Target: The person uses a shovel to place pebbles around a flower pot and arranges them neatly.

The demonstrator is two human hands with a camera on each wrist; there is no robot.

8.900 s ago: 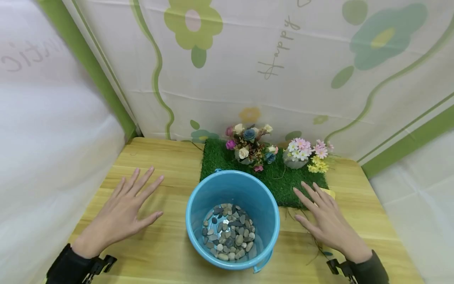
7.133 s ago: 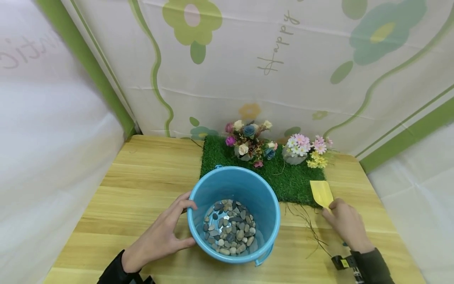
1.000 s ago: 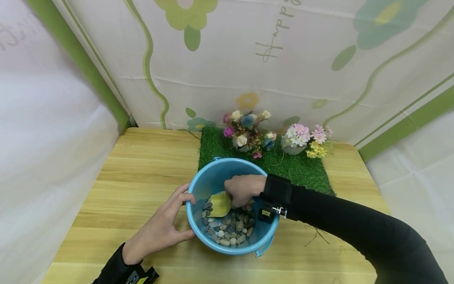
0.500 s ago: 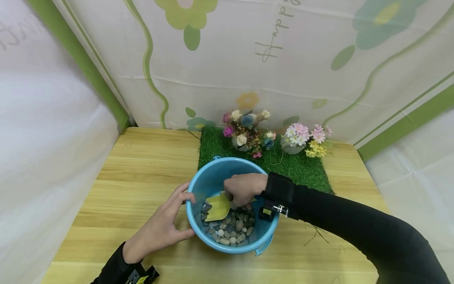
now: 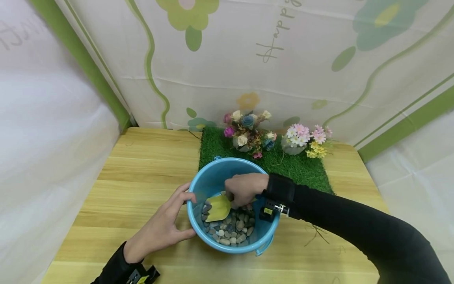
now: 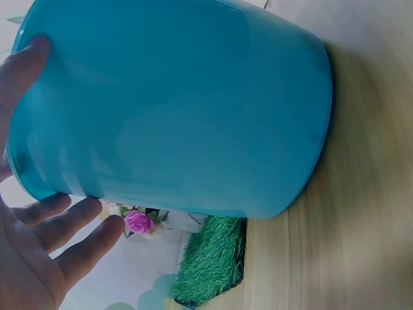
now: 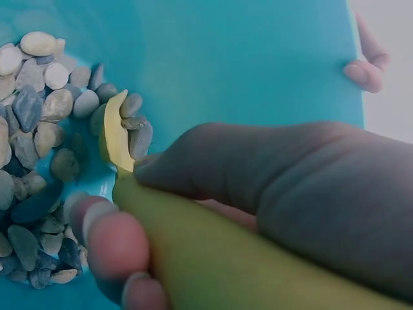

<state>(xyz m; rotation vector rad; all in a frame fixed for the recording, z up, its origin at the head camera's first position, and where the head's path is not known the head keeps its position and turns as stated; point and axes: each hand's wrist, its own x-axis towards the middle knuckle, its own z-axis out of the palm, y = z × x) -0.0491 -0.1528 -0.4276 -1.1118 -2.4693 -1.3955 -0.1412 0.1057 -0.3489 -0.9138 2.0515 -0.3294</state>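
A light blue bucket [image 5: 198,232] stands on the table with grey and brown pebbles [image 5: 230,232] on its bottom. My left hand [image 5: 161,230] holds the bucket's left side, one finger hooked over the rim and the thumb against the outer wall. Down inside the bucket, my right hand [image 5: 244,189] grips a yellow toy shovel [image 5: 218,208] by its handle. The thumb lies along the handle [image 7: 193,239] in the right wrist view. The blade [image 7: 116,132] is among the pebbles at the bucket's left wall, with a few stones beside it. The right fingers are partly hidden in the head view.
Behind the bucket lies a green turf mat [image 5: 301,167]. On it stand a pot of mixed roses [image 5: 244,136] and a pot of pink and white flowers [image 5: 296,140]. Thin dry twigs [image 5: 319,233] lie under the right forearm. A printed curtain [image 5: 227,71] hangs behind the wooden table [image 5: 142,165].
Both hands were spread apart at first. The left took hold of the bucket; the right picked up the shovel and brought it inside. Lately the blade has shifted slightly left and down.
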